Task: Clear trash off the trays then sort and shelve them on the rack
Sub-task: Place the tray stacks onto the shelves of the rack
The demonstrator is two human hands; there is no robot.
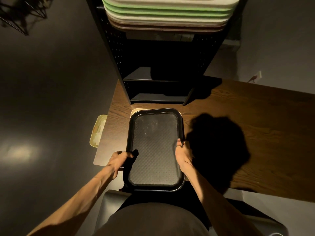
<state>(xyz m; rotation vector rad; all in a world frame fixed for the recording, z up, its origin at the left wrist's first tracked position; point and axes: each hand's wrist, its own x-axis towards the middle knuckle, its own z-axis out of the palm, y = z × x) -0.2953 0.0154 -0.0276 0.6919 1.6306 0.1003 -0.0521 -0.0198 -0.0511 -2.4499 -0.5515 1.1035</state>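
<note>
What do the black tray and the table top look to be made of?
Black tray: probably moulded plastic, with a matte, cross-hatched textured floor, a smooth raised rim and rounded corners. Table: dark brown wood or wood-look laminate, with visible grain lines and a low sheen; which of the two can't be settled.

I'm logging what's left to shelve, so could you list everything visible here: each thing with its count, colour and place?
Black tray: one, black, held over the table's near edge, no trash on it.
Cream tray: one, only a corner showing beneath the black tray.
Bin: one, cream, left of the table, pale scraps inside.
Stacked trays: several, cream, green and brown, on the rack's top shelf.
Rack: one, black, on the table.
Table: one, dark wood.
Left hand: grips the tray's left rim.
Right hand: grips its right rim.
</note>
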